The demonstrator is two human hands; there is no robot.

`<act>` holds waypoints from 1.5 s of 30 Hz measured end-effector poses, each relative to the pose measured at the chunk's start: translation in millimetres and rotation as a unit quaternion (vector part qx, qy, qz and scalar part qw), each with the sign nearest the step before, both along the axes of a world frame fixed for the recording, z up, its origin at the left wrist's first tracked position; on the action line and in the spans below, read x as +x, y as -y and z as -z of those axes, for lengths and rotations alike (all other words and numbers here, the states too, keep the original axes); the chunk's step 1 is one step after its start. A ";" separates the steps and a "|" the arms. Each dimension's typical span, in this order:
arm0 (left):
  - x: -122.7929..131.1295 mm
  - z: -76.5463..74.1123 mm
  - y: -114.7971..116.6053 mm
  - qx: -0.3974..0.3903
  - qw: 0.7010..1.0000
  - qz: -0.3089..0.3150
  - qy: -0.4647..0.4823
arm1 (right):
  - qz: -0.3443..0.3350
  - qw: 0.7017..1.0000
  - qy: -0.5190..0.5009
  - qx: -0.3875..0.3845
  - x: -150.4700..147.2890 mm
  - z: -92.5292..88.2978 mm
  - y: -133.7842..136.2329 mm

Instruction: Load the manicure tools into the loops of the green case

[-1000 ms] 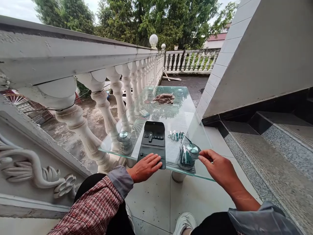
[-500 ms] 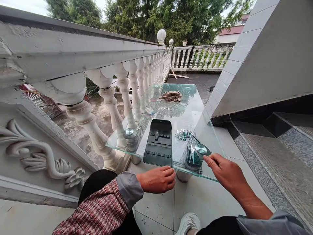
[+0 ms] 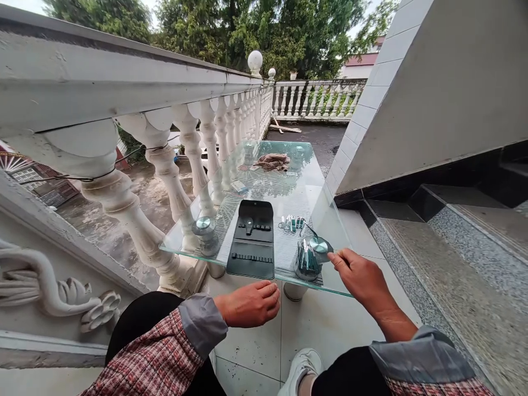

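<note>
Hands (image 3: pixel 251 304) (image 3: pixel 358 275), black case (image 3: pixel 250 268), probably manicure tools (image 3: pixel 293 223)

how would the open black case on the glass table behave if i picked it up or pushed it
The black case would likely fold at the crease across its middle. It's probably light for its size, since it looks thin. Pushed, it may slide rather than tip, lying flat on the smooth glass table.

From the head, the camera faces forward, down over the table (image 3: pixel 325 214).
</note>
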State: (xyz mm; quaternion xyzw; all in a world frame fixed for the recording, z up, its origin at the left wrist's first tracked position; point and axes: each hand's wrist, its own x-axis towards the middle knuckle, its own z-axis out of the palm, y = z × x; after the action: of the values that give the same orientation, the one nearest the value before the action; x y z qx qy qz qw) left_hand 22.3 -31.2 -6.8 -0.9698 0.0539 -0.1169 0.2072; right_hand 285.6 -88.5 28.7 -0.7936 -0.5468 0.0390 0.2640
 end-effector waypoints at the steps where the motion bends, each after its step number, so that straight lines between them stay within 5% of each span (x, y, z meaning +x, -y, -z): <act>1: -1.0 -0.4 -1.7 0.002 1.000 0.002 0.007 | -0.004 1.000 0.001 -0.002 -0.6 0.5 -1.0; 10: -18.8 -29.1 -53.4 0.021 0.995 -0.069 0.064 | 0.019 0.999 -0.028 0.013 8.9 5.2 -19.8; 14: -23.2 -17.4 -58.6 -0.005 0.994 -0.069 0.084 | -0.029 0.999 -0.042 0.011 0.5 18.4 -33.4; 17: -25.2 -5.4 -50.8 -0.017 0.998 -0.007 0.057 | -0.043 0.998 -0.036 -0.013 -7.0 26.3 -45.6; 31: -31.0 14.6 -57.4 -0.071 0.991 0.094 0.067 | 0.003 0.980 0.088 -0.178 -28.1 37.0 -94.0; 39: -34.3 20.3 -59.7 -0.137 0.979 0.014 0.149 | 0.008 0.980 0.061 -0.190 -27.6 33.7 -98.8; 45: -27.5 11.1 -57.7 -0.256 0.931 -0.068 0.250 | 0.013 0.993 -0.106 -0.041 -27.5 33.1 -94.8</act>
State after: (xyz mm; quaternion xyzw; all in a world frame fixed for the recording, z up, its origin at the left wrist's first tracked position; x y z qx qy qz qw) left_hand -5.1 26.5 -17.9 -0.9308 -0.0971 -0.3508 -0.0337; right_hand 258.1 6.3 -4.4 -0.8023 -0.5035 0.1417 0.2876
